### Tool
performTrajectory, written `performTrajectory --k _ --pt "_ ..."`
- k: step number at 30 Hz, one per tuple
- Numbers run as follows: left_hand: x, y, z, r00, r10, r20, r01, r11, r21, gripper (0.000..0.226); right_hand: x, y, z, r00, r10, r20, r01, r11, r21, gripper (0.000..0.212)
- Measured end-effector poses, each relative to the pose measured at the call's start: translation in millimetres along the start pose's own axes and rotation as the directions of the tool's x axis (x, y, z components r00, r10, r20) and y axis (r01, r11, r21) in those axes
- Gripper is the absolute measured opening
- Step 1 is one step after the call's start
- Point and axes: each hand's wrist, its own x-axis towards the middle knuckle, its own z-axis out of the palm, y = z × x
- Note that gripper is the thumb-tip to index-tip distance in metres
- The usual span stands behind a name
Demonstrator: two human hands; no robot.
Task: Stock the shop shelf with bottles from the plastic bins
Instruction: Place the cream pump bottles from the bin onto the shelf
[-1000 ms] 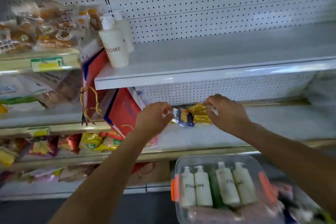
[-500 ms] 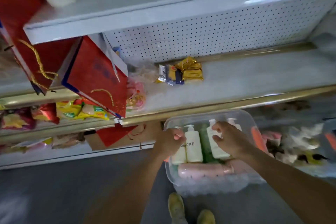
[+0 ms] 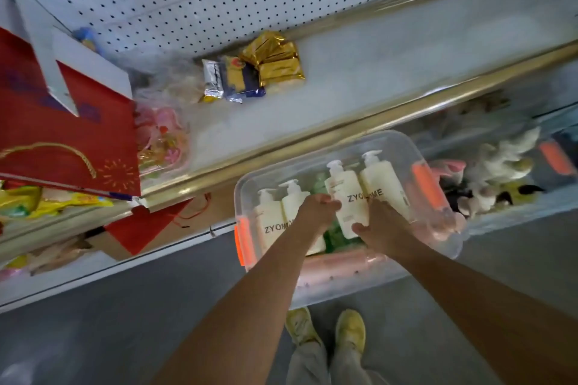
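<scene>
A clear plastic bin (image 3: pixel 403 142) with orange latches stands on the floor below the shelf (image 3: pixel 359 72). Several cream pump bottles marked ZYOME stand inside it. Two of them (image 3: pixel 270 216) are at the left, with my left forearm across one. My left hand (image 3: pixel 316 212) curls against the left side of a third cream bottle (image 3: pixel 347 197). My right hand (image 3: pixel 381 225) grips that bottle from below with its thumb, and its fingers lie over the fourth bottle (image 3: pixel 383 184). A green bottle (image 3: pixel 336 236) and a pink bottle (image 3: pixel 337 262) lie underneath.
Gold and blue snack packets (image 3: pixel 253 72) lie at the back of the shelf. A red gift bag (image 3: pixel 62 134) leans at the left. A second bin (image 3: pixel 500 166) with soft toys stands to the right. My feet (image 3: pixel 325 328) are on the grey floor.
Both hands left the snack packets on the shelf and dropped into the bin. They have closed in on the two right-hand cream bottles, and my view has tilted further down.
</scene>
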Motion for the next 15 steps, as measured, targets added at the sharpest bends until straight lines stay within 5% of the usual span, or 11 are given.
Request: performTrajectory --k 4,15 --pt "18.7 3.7 13.1 0.997 -0.052 0.059 0.057 0.995 -0.084 0.018 8.4 -1.9 6.5 1.000 -0.011 0.007 0.011 1.000 -0.028 0.056" --pt "28.6 4.1 7.9 0.974 -0.169 0.151 0.211 0.922 -0.326 0.041 17.9 -9.9 22.3 0.997 0.045 -0.054 -0.040 0.995 0.092 0.089"
